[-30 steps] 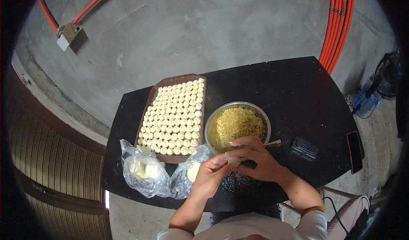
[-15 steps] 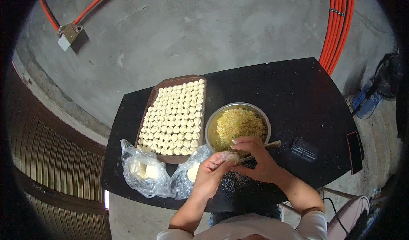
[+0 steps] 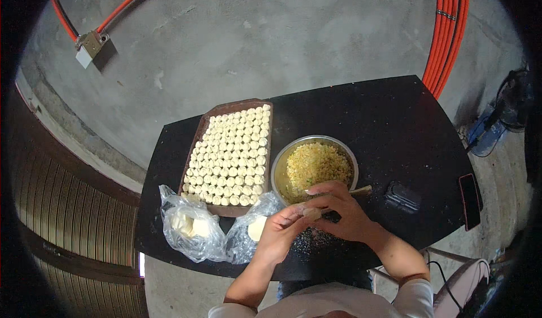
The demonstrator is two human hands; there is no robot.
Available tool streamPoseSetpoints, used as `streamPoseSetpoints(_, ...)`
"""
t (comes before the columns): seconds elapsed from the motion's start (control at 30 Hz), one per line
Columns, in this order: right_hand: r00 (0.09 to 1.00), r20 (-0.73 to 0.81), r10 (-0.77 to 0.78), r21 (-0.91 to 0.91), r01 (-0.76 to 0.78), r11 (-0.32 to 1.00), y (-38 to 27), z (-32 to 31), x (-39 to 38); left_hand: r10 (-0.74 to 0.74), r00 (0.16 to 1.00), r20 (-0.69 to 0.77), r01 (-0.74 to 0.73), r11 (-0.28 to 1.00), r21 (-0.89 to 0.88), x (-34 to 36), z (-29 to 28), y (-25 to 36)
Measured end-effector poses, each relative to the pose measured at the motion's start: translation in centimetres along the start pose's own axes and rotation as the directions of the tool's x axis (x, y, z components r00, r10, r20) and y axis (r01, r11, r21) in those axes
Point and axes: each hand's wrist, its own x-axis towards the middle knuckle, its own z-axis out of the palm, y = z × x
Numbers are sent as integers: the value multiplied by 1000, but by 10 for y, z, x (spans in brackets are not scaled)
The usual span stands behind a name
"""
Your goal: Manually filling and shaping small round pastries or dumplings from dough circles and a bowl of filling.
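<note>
My left hand (image 3: 276, 233) pinches a small pale piece of dough (image 3: 310, 213) at the near edge of a steel bowl (image 3: 276, 165). My right hand (image 3: 344, 211) curls over the same dough, fingers pressed to it. Yellow, crumbly filling with green bits (image 3: 316, 163) fills the bowl, and a handle (image 3: 361, 190) sticks out from its right side. Left of it, a brown tray (image 3: 203, 126) holds rows of several small white pleated dumplings (image 3: 231, 148). Below the tray lie two clear plastic bags (image 3: 172, 227) with round pale wrappers (image 3: 257, 227) inside.
The black table (image 3: 384, 115) carries a dark oblong object (image 3: 403, 196) and a phone (image 3: 470, 202) at right. Orange pipes (image 3: 446, 41) run beside the concrete wall or floor beyond. A blue container (image 3: 483, 137) and a chair (image 3: 463, 292) stand at right; slatted shutters are at left.
My fingers shift slightly around the dough between them. The tray, bowl and bags stay where they were.
</note>
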Motion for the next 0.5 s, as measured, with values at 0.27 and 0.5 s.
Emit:
streamPoseSetpoints(0.27, 1000, -16, 2, -67, -3, 998, 0, 5, -3, 17, 1000, -13, -17, 999, -41, -2, 2, 5)
streamPoseSetpoints(0.5, 995, 101, 8, -114, 3, 993, -10, 1, 0, -29, 996, 88, 15, 988, 154, 1, 0, 4)
